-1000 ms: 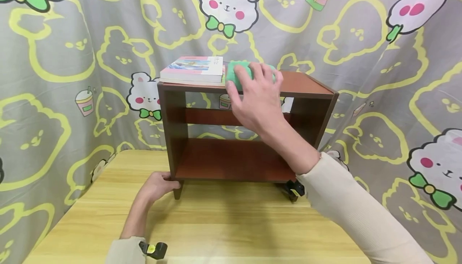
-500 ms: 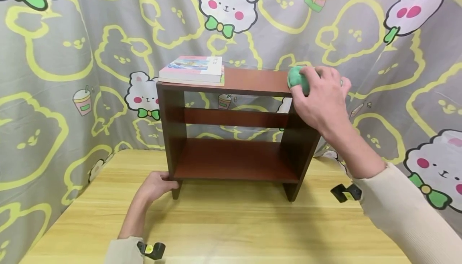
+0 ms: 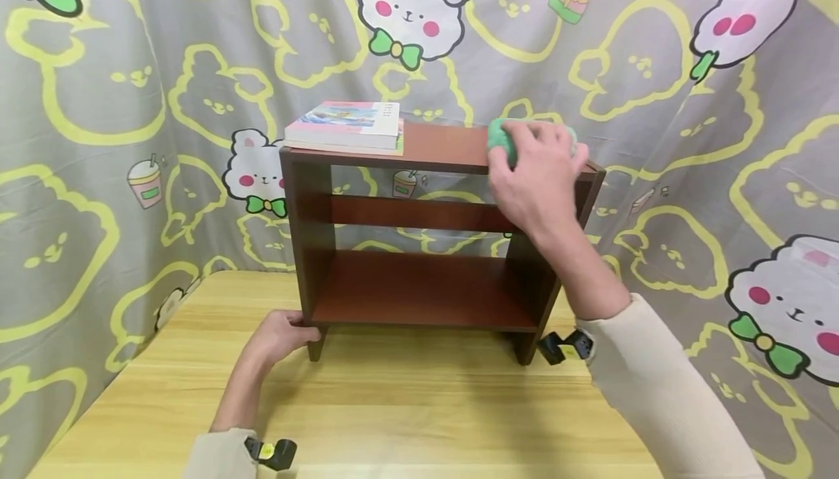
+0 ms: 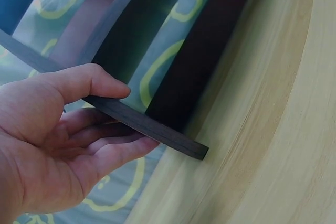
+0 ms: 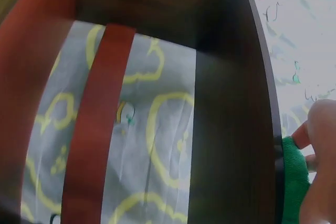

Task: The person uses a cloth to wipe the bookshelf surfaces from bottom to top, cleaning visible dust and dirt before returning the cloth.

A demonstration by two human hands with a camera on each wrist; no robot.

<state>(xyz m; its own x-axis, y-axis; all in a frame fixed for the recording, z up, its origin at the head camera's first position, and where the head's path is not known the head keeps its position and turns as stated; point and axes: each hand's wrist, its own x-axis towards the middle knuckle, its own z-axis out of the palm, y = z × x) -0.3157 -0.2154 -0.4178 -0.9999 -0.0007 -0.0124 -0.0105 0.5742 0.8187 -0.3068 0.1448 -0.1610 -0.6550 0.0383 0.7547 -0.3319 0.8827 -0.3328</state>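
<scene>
A small dark brown wooden shelf (image 3: pixel 419 286) stands on the table. My right hand (image 3: pixel 539 177) grips a folded green cloth (image 3: pixel 499 138) against the right part of the shelf's top board. In the right wrist view the green cloth (image 5: pixel 295 182) lies along the board's edge under my fingers. My left hand (image 3: pixel 278 337) holds the lower left side of the shelf, near its foot. The left wrist view shows that hand (image 4: pixel 79 135) with the thumb on one face of the side panel (image 4: pixel 173 136) and the fingers behind it.
Stacked books (image 3: pixel 347 126) lie on the left end of the shelf's top. The light wood table (image 3: pixel 393 413) extends in front of the shelf. A patterned grey curtain (image 3: pixel 216 28) hangs behind and at both sides.
The right hand moved with the green cloth rightward along the shelf top to its right end, then came partway back left. The left hand stayed at the shelf's lower left side.
</scene>
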